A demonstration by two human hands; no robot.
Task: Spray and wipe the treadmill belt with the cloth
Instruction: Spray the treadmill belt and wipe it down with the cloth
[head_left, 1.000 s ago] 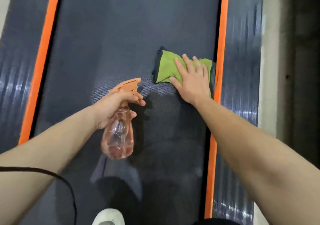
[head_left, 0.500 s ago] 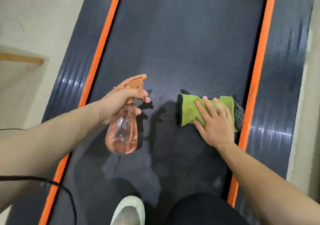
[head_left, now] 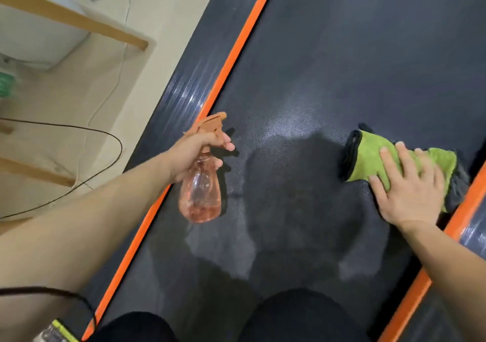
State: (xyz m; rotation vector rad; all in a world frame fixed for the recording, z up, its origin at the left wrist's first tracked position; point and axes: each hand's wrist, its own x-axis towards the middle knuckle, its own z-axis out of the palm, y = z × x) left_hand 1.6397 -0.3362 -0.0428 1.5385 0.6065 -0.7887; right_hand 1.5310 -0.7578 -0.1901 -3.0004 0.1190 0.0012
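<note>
My right hand (head_left: 410, 192) lies flat on the green cloth (head_left: 368, 155). Its fingers (head_left: 391, 160) are straight and a little spread, pressing the cloth down onto the treadmill belt (head_left: 342, 65). The cloth sits at the belt's right edge. Its outer end reaches the orange strip (head_left: 462, 210) there or stops just short of it; I cannot tell which. The cloth is folded, and its long axis runs across the belt, not along it.

My left hand (head_left: 196, 152) grips the spray bottle (head_left: 201, 192) by the neck, fingers curled round it below the trigger head. It holds the bottle above the belt's left half, apart from the surface, with the nozzle aimed up the belt, away from me.

The next stroke depends on what lies between my hands. The middle of the belt, just to the left of the cloth, shows dull and shiny patches that I take for spray, though part of the darkness may be shadow. That stretch lies in line with the cloth's long axis, and my right hand is the nearer one. So I judge the next move to be a sideways sweep from the belt's right edge toward its left, with the bottle lifted clear.
</note>
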